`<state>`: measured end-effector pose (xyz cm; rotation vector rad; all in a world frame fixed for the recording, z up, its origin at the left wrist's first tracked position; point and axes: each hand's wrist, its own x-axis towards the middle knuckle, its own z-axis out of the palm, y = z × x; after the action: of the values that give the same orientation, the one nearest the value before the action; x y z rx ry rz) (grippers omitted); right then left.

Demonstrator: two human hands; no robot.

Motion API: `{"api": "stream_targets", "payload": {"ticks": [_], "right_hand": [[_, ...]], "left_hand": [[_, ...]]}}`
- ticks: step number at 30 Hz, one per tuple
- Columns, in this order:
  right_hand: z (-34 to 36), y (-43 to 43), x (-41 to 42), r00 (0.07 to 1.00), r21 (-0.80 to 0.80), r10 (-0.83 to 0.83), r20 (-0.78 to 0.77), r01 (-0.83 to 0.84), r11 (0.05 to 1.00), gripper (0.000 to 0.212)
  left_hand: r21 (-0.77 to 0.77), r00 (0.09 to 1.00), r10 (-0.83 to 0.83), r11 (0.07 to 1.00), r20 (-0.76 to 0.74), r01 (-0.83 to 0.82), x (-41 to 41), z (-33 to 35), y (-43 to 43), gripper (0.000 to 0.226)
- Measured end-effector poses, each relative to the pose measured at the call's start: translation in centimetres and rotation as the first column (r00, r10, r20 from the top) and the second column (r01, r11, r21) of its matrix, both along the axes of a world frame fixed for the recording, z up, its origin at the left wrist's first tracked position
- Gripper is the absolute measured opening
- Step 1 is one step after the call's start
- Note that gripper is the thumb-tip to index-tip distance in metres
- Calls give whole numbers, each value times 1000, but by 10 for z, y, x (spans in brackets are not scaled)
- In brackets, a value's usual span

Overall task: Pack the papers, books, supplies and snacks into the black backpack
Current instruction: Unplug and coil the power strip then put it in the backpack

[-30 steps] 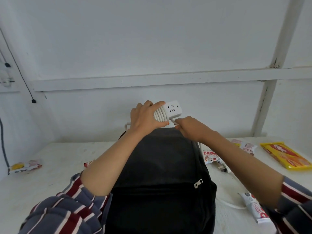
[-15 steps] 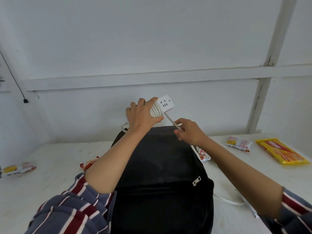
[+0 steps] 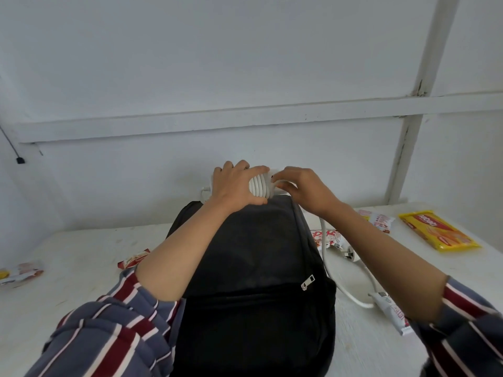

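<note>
Black backpack sits mid-counter, top end toward the wall, with a zip pull on its right side. Just above the top edge, the left hand grips a power strip wound with turns of white cord, fingers over and thumb under. The right hand meets it from the right, fingers curled on the cord at the strip's end. Loose cord drops from under the right wrist, loops over the counter beside the backpack and ends in a plug.

Snacks on the counter:
- a yellow biscuit pack, far right
- two red-and-white packets by the right forearm
- a long packet near the right sleeve
- a red packet left of the backpack
- another packet at the far left
</note>
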<state>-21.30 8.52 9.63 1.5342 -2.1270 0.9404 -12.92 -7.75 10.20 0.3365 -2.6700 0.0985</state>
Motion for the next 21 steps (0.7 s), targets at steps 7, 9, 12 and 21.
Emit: {"api": "stream_targets", "payload": {"ticks": [7, 9, 12, 21], "right_hand": [[12, 3, -21, 972, -130, -123, 203, 151, 980, 23], [16, 1, -22, 972, -161, -60, 226, 98, 982, 22], [20, -2, -17, 960, -182, 56, 274, -5, 983, 13], [38, -9, -12, 937, -179, 170, 304, -120, 977, 13]], "left_hand": [[75, 994, -93, 992, -52, 97, -2, 1, -5, 70], [105, 990, -108, 987, -95, 118, -3, 0, -6, 71], [148, 988, -86, 984, -126, 105, -3, -1, -1, 78], [194, 966, 17, 980, -257, 34, -9, 2, 10, 65]]}}
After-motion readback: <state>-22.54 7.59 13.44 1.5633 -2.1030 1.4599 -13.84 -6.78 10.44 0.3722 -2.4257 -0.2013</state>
